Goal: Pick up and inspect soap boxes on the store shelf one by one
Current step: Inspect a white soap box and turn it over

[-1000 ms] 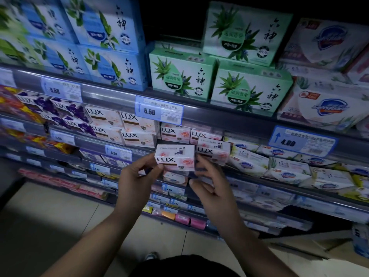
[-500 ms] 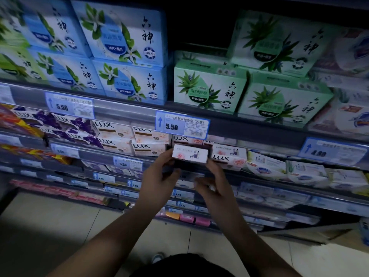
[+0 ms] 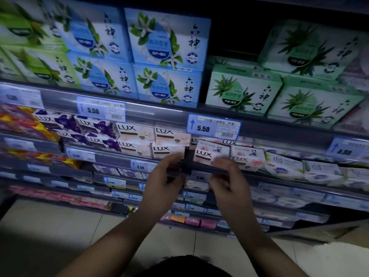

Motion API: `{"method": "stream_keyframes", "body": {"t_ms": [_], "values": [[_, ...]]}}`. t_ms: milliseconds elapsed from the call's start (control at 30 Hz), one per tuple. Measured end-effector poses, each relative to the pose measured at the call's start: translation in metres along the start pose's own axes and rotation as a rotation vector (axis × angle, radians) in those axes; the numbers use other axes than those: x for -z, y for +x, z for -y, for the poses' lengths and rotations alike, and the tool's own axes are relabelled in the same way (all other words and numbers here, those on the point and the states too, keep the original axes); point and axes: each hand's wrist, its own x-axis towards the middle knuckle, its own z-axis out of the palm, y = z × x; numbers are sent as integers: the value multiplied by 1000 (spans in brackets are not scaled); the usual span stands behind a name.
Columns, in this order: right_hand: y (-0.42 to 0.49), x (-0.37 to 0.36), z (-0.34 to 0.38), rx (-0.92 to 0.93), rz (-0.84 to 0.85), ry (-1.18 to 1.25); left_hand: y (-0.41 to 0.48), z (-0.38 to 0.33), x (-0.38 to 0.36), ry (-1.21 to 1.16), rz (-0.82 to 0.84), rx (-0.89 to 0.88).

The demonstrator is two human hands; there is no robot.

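Pink soap box (image 3: pixel 211 154) at right hand (image 3: pixel 229 181)

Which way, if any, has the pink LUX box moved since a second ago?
Yes. The pink LUX box went up and away from the camera, ending just under the 5.50 price tag.
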Motion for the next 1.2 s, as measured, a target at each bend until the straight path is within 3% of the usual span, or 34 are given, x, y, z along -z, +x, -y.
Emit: {"method": "stream_keyframes", "body": {"t_ms": [200,433,667,867,1067,1200], "values": [[51,-55,28,115,137,-80,-5,-4,41,-68,-112,42],[65,-84,15,121,-88,6,-20,0,73,-77,-86,46],[26,-67,21,176,-101,213,-22,1,87,-119,-49,2],[-37,-37,15,44,30,219,-26,-15,77,-90,179,-88],[-52,-14,14,-50,6,311,-34,-31,62,-360,186,-3],[-57,-8,12,-33,19,340,-38,-38,59,-315,210,7]]}}
